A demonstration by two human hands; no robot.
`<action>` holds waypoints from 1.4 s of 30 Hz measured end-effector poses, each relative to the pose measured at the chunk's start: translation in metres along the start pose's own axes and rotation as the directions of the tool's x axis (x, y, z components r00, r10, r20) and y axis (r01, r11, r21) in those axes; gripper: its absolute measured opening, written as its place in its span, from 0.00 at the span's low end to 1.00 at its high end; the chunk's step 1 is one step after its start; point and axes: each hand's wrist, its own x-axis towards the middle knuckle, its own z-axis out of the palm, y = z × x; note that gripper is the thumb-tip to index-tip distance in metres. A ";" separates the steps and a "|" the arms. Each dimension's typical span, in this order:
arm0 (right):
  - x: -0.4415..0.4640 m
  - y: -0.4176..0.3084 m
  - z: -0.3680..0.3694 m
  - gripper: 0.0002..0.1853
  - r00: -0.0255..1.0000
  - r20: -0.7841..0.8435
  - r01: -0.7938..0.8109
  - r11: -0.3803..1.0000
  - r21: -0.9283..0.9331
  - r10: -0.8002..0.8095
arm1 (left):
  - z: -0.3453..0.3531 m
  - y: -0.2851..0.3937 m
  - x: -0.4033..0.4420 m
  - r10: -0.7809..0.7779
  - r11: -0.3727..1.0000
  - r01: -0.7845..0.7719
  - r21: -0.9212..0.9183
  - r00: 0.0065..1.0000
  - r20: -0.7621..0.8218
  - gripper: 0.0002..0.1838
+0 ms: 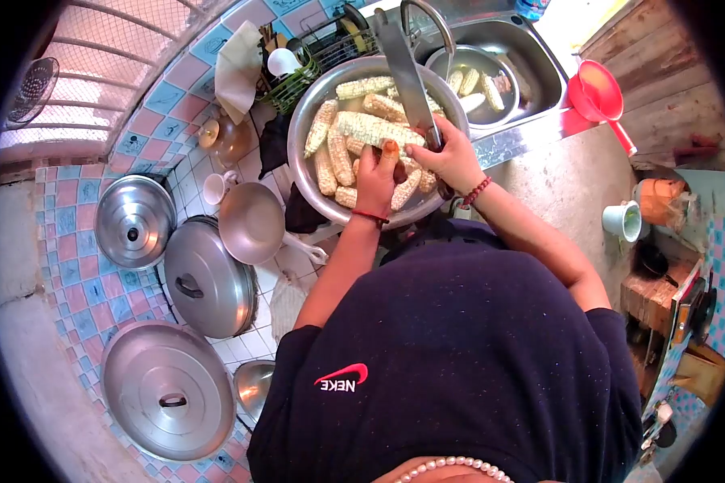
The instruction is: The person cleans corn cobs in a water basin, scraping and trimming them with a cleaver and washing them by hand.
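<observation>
A pale corn cob (376,129) lies across my left hand (374,183), whose fingers close around it from below, over a large metal basin (301,173). In my right hand (454,161) is the handle of a broad knife (408,76), its blade pointing up and away across the basin. The right thumb is close to the cob's end; whether it touches is hard to tell. Several other corn cobs (340,157) fill the basin under both hands, partly hidden by them.
Behind the basin is a steel sink (549,72) with a metal pan (503,121) holding several cobs. A red dipper (596,90) rests at its right edge. On the left stand pot lids (169,386), a lidded pot (209,278), a wok (251,221) and a dish rack (330,52).
</observation>
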 end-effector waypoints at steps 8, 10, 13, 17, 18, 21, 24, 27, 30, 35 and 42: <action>-0.021 0.001 -0.013 0.29 0.987 0.042 -0.158 0.898 0.412 0.154 | -0.001 0.008 0.018 0.341 0.728 -0.398 0.558 0.916 0.210 0.13; -0.028 -0.001 -0.024 0.28 0.986 0.011 -0.151 0.860 0.488 0.167 | 0.014 0.023 0.016 0.354 0.677 -0.457 0.577 0.889 0.290 0.08; -0.037 0.003 -0.053 0.26 0.981 -0.037 -0.129 0.791 0.599 0.189 | 0.031 0.031 0.019 0.329 0.599 -0.513 0.616 0.858 0.394 0.10; -0.045 0.023 -0.111 0.26 0.931 -0.288 -0.059 0.872 0.485 0.223 | 0.002 0.005 0.045 0.385 0.527 -0.481 0.700 0.870 0.308 0.08; -0.042 0.034 -0.132 0.27 0.922 -0.344 -0.048 0.935 0.351 0.177 | -0.010 0.001 0.047 0.382 0.477 -0.436 0.763 0.885 0.267 0.08; -0.022 0.072 -0.187 0.35 0.862 -0.485 -0.175 0.984 -0.006 0.151 | -0.035 0.009 0.043 0.226 0.378 -0.156 0.913 0.971 0.072 0.17; 0.019 0.105 -0.224 0.37 0.847 -0.482 -0.349 0.919 -0.183 0.225 | -0.045 0.005 0.050 0.511 -0.238 -0.358 0.903 0.745 0.430 0.22; 0.061 0.130 -0.232 0.38 0.809 -0.511 -0.467 0.845 -0.260 0.289 | -0.034 0.002 0.056 0.478 -0.193 -0.322 0.927 0.794 0.376 0.20; 0.103 0.187 -0.248 0.39 0.895 -0.415 -0.365 0.807 -0.465 0.165 | -0.007 -0.002 0.084 0.396 -0.241 -0.359 0.902 0.811 0.429 0.17; 0.120 0.171 -0.224 0.40 0.849 -0.459 -0.478 0.750 -0.456 0.262 | 0.032 -0.010 0.163 0.113 -0.269 -0.578 0.770 0.775 0.621 0.14; 0.071 0.135 -0.218 0.37 0.862 -0.482 -0.304 0.922 -0.241 0.158 | 0.018 -0.024 0.205 -0.327 -0.578 -0.433 0.691 0.899 0.290 0.18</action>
